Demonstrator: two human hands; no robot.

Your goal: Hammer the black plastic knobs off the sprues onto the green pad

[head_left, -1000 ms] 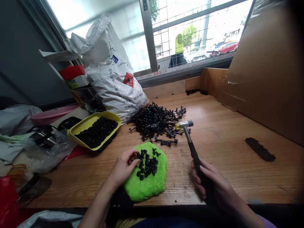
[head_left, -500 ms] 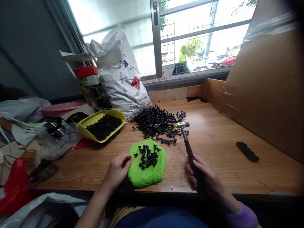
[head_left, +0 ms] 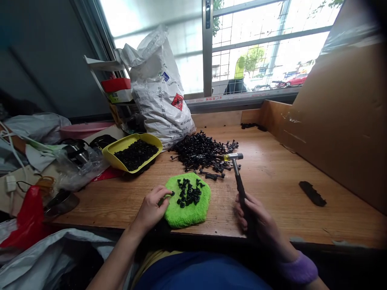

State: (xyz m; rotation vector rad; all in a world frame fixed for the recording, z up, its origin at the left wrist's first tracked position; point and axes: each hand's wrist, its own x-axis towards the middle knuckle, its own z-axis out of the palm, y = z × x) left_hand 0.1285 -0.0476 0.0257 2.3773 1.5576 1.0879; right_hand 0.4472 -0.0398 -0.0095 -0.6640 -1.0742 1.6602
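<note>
R hand (head_left: pixel 254 213) w/ hammer (head_left: pixel 238 182) nr tbl edge (head_left: pixel 220 235), gap to pad (head_left: pixel 187 216).

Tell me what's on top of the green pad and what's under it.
Many small black parts lie on the green pad, the left hand at one near its left edge. Something dark shows by its lower-left edge, unclear what; whatever lies beneath the pad is covered.

Our left hand (head_left: pixel 153 206) was half-curled at seven o'clock, our right hand (head_left: pixel 260 216) closely curled at four o'clock.
</note>
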